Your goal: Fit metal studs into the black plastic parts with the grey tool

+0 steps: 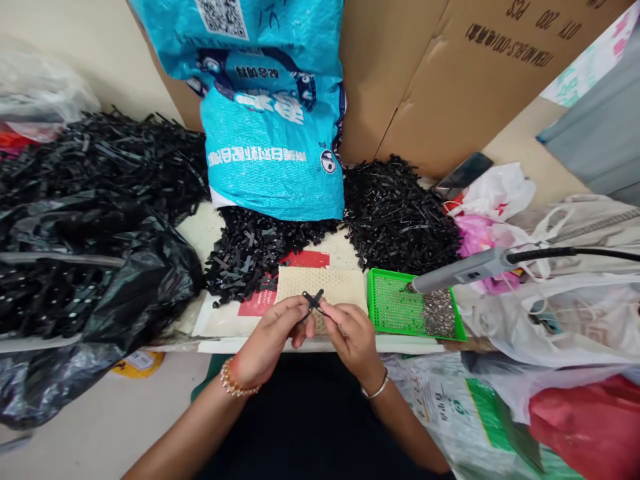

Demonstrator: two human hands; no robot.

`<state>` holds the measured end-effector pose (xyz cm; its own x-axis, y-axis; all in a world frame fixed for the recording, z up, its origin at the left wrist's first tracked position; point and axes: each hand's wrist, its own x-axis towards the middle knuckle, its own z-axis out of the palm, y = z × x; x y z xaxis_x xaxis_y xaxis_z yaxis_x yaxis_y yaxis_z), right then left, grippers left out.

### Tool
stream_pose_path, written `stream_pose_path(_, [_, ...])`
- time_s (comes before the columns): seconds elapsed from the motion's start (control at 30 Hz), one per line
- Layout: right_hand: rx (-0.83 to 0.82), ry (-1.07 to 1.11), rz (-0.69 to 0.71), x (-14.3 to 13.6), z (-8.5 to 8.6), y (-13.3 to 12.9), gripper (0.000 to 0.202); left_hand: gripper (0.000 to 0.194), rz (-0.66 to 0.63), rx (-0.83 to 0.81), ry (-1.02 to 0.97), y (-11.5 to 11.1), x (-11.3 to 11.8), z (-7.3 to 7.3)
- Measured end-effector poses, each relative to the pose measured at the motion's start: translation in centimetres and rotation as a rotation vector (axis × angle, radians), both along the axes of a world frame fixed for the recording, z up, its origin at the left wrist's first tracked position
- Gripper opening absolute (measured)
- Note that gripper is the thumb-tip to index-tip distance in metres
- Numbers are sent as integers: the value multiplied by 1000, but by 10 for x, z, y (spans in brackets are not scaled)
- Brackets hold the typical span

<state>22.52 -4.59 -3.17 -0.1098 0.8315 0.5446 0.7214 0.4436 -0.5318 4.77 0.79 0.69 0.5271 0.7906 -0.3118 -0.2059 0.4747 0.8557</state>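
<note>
Two flat black strips cross in an X above a cream textured mat. My left hand pinches them from the left, and my right hand has its fingertips on them from the right. To the right of the mat lies a green tray with a grid of holes and small metal pieces at its right end. A grey electric screwdriver rests with its tip over the tray. Heaps of black strips lie behind the mat.
A blue bag stands behind the mat. A black plastic bag with more black parts is at the left. Another heap is at the back right, beside a phone. White plastic bags fill the right side.
</note>
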Motion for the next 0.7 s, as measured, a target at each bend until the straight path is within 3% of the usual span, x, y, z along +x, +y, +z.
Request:
stream_pose_path(0.17, [44, -156, 7, -2, -3, -3, 40, 42, 80, 85, 115, 0, 5, -12])
stream_pose_path(0.3, [-101, -31, 86, 10, 9, 11, 42, 43, 207, 128, 203, 7, -2, -22])
stream_pose_path(0.37, [-142, 55, 73, 22, 15, 35, 39, 46, 273, 176, 267, 11, -9, -24])
stream_pose_path(0.47, [-221, 32, -25, 35, 10, 91, 32, 49, 315, 280, 347, 13, -20, -23])
stream_pose_path(0.57, [-419, -48, -157, 35, -5, 149, 34, 54, 249, 356, 390, 11, -28, -23])
stream_pose_path(0.7, [-444, -98, -253, 30, -24, 192, 30, 60, 103, 366, 408, 9, -36, -37])
